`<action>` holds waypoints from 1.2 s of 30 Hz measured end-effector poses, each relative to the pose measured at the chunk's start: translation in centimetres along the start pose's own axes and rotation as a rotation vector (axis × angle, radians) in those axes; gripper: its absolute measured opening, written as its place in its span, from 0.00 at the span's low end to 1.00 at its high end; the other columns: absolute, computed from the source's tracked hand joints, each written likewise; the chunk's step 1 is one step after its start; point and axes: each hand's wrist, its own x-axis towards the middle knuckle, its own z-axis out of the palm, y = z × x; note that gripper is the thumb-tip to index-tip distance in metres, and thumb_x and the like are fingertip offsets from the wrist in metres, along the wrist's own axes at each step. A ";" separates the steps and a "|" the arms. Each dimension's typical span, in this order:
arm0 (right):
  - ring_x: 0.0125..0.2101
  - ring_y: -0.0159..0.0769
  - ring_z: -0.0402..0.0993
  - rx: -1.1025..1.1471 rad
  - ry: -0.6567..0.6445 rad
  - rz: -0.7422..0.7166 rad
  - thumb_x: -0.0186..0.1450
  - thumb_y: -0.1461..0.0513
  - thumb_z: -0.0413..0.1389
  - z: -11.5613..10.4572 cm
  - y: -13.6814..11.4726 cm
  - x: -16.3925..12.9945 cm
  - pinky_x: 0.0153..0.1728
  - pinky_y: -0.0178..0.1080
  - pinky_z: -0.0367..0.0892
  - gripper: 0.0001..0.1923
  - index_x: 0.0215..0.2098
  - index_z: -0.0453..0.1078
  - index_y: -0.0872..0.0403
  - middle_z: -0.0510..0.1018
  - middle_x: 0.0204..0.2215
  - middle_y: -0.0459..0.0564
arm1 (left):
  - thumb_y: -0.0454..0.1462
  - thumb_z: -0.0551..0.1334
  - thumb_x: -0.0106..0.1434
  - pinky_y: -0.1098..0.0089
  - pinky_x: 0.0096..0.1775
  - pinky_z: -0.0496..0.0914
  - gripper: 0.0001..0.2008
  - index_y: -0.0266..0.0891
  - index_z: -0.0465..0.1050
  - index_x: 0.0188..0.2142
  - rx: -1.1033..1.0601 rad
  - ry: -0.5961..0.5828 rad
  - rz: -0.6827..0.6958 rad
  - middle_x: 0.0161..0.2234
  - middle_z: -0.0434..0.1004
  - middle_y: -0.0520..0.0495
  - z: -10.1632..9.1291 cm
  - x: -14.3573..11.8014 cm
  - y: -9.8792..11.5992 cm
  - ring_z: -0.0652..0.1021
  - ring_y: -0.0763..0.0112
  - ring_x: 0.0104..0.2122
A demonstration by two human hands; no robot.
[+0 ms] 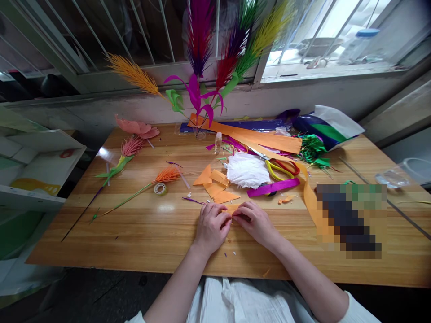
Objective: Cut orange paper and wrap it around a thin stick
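Between my two hands, near the table's front, is a small piece of orange crepe paper (233,208), partly hidden by my fingers. My left hand (213,225) pinches its near edge with thumb and forefinger. Close beside it, my right hand (253,221) pinches the same piece, fingertips almost touching the left ones. Just beyond lie several cut orange paper pieces (212,187). A white crumpled cloth or paper (249,169) sits behind them, with yellow-and-red-handled scissors (280,169) next to it. A magenta paper strip (274,187) lies in front of the scissors.
A tape roll (160,189) and an orange tufted stem (134,197) lie to the left, near a pink paper flower (138,128). Colourful plumes stand in a clear vase (199,131) at the back. A long orange strip (308,197) and a thin rod (400,211) lie right.
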 end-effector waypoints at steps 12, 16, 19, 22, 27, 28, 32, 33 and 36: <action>0.26 0.30 0.65 0.201 0.045 0.093 0.60 0.63 0.49 0.0 -0.6 -0.4 0.24 0.32 0.65 0.06 0.33 0.67 0.53 0.65 0.33 0.50 | 0.32 0.57 0.54 0.61 0.44 0.62 0.06 0.42 0.72 0.30 -0.031 -0.003 -0.033 0.35 0.70 0.47 0.2 0.1 -0.2 0.67 0.66 0.40; 0.31 0.33 0.66 0.095 0.040 0.037 0.59 0.63 0.51 0.2 -0.6 -0.6 0.28 0.35 0.65 0.05 0.31 0.69 0.53 0.66 0.32 0.50 | 0.32 0.57 0.54 0.61 0.44 0.62 0.06 0.41 0.72 0.29 -0.051 -0.003 -0.048 0.36 0.70 0.46 0.2 0.2 -0.3 0.67 0.66 0.40; 0.29 0.32 0.66 0.058 0.048 0.028 0.60 0.63 0.50 0.4 -0.5 -0.4 0.27 0.34 0.65 0.06 0.30 0.69 0.52 0.66 0.31 0.50 | 0.32 0.57 0.54 0.62 0.44 0.63 0.06 0.40 0.72 0.30 -0.076 -0.005 -0.053 0.35 0.70 0.46 0.3 0.2 -0.4 0.67 0.66 0.40; 0.28 0.32 0.66 0.062 0.039 0.040 0.60 0.62 0.50 0.5 -0.5 -0.4 0.25 0.33 0.65 0.06 0.30 0.69 0.52 0.67 0.31 0.50 | 0.31 0.57 0.53 0.62 0.43 0.63 0.07 0.40 0.72 0.31 -0.098 -0.013 -0.054 0.35 0.70 0.46 0.3 0.2 -0.6 0.67 0.66 0.40; 0.27 0.31 0.66 0.069 0.050 0.043 0.60 0.62 0.50 0.7 -0.4 -0.4 0.26 0.33 0.65 0.07 0.30 0.70 0.53 0.67 0.30 0.50 | 0.31 0.57 0.53 0.62 0.44 0.63 0.06 0.39 0.71 0.31 -0.090 -0.020 -0.056 0.36 0.70 0.46 0.4 0.2 -0.7 0.67 0.67 0.40; 0.27 0.31 0.66 0.068 0.051 0.045 0.60 0.62 0.50 0.8 -0.4 -0.5 0.26 0.33 0.65 0.07 0.30 0.70 0.53 0.67 0.30 0.50 | 0.32 0.57 0.53 0.63 0.44 0.63 0.06 0.39 0.71 0.31 -0.083 -0.023 -0.055 0.36 0.70 0.47 0.3 0.2 -0.6 0.67 0.67 0.40; 0.28 0.31 0.66 0.062 0.042 0.064 0.61 0.62 0.50 0.7 -0.5 -0.5 0.28 0.34 0.64 0.08 0.30 0.70 0.54 0.67 0.31 0.50 | 0.32 0.58 0.53 0.62 0.45 0.63 0.08 0.40 0.71 0.34 -0.048 -0.037 -0.037 0.37 0.70 0.47 0.2 0.2 -0.6 0.67 0.67 0.42; 0.28 0.31 0.66 0.059 0.037 0.071 0.61 0.62 0.49 0.7 -0.5 -0.5 0.28 0.34 0.64 0.08 0.31 0.70 0.54 0.68 0.31 0.50 | 0.32 0.57 0.54 0.62 0.46 0.63 0.09 0.40 0.70 0.36 -0.035 -0.041 -0.028 0.38 0.70 0.47 0.1 0.1 -0.6 0.67 0.67 0.42; 0.28 0.31 0.67 0.055 0.024 0.096 0.61 0.62 0.49 0.6 -0.6 -0.3 0.29 0.34 0.64 0.08 0.30 0.70 0.53 0.68 0.30 0.49 | 0.32 0.56 0.55 0.61 0.47 0.62 0.12 0.41 0.68 0.40 0.032 -0.064 0.005 0.40 0.70 0.47 -0.2 -0.4 -0.3 0.67 0.67 0.43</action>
